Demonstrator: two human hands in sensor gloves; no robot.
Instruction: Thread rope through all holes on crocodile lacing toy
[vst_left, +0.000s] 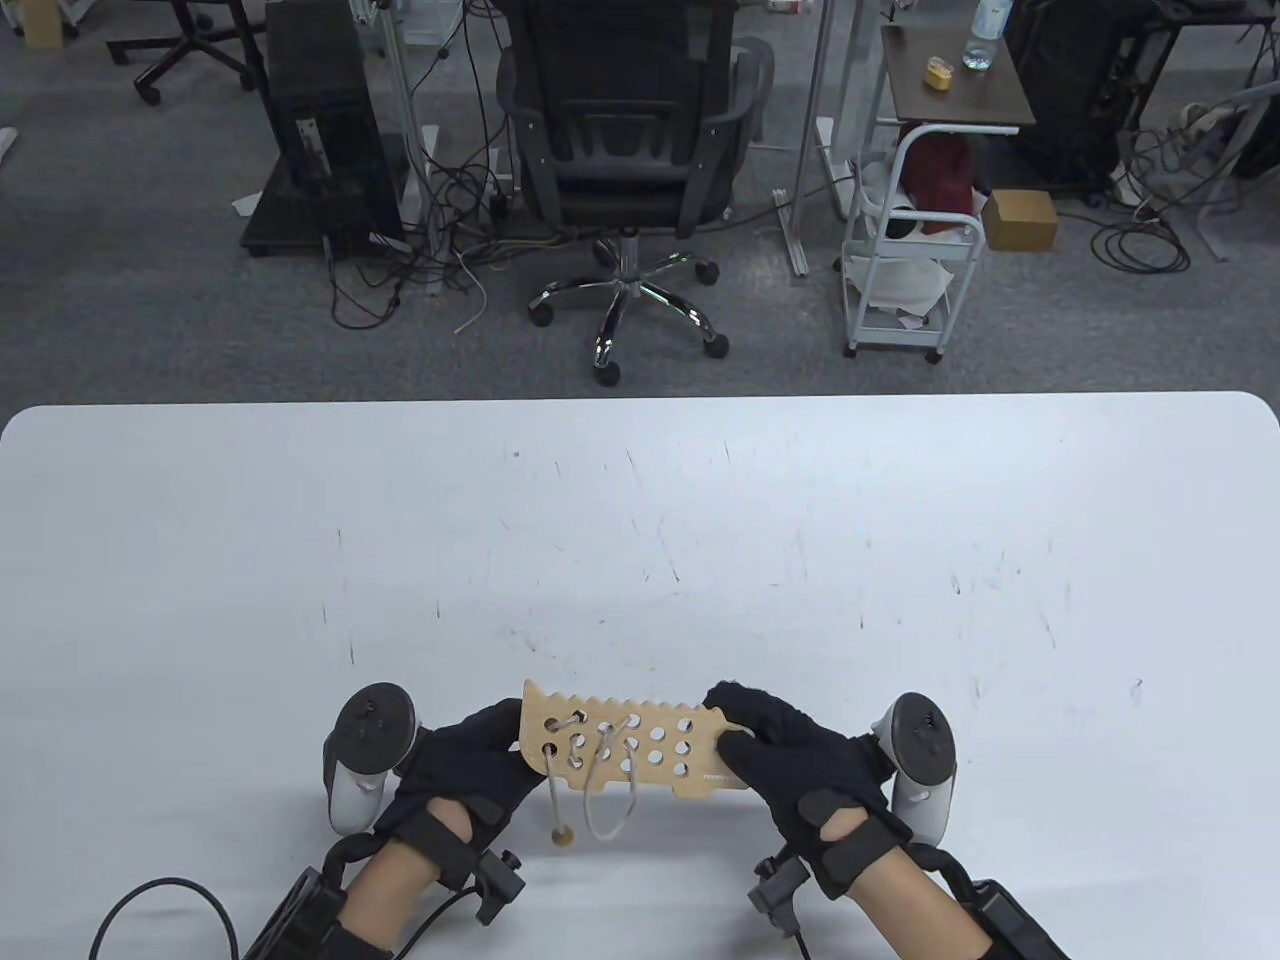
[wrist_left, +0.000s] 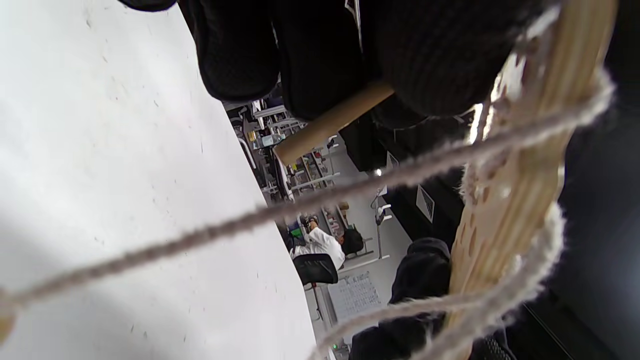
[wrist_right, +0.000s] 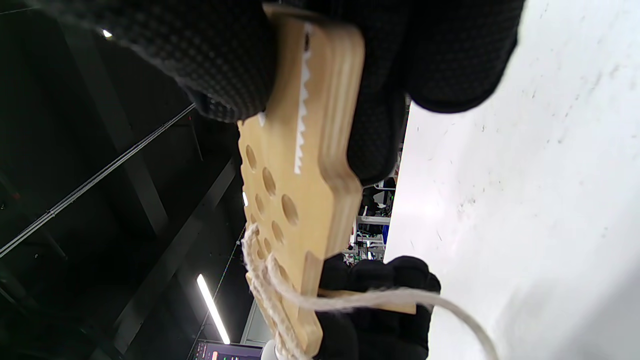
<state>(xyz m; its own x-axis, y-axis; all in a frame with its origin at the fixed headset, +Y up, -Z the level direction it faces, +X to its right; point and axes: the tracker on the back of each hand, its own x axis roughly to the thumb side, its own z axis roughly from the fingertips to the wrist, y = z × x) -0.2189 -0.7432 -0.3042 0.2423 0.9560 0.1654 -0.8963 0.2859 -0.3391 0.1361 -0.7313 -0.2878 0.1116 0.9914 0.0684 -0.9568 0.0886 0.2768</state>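
The wooden crocodile board (vst_left: 640, 750) is held above the table near the front edge, with several holes along it. My left hand (vst_left: 505, 735) grips its left end. My right hand (vst_left: 740, 725) grips its right end, the toothed snout (wrist_right: 305, 190). A pale rope (vst_left: 608, 800) is laced through the holes on the left and hangs in a loop below. One strand ends in a wooden bead (vst_left: 562, 835) by the table. In the left wrist view, a wooden needle (wrist_left: 332, 122) lies under my left fingers, next to the board (wrist_left: 505, 235) and the rope (wrist_left: 300, 200).
The white table (vst_left: 640, 560) stretches ahead of the hands. Beyond its far edge stand an office chair (vst_left: 630, 130) and a white cart (vst_left: 920, 230) on the floor. Cables run from both wrists at the bottom edge.
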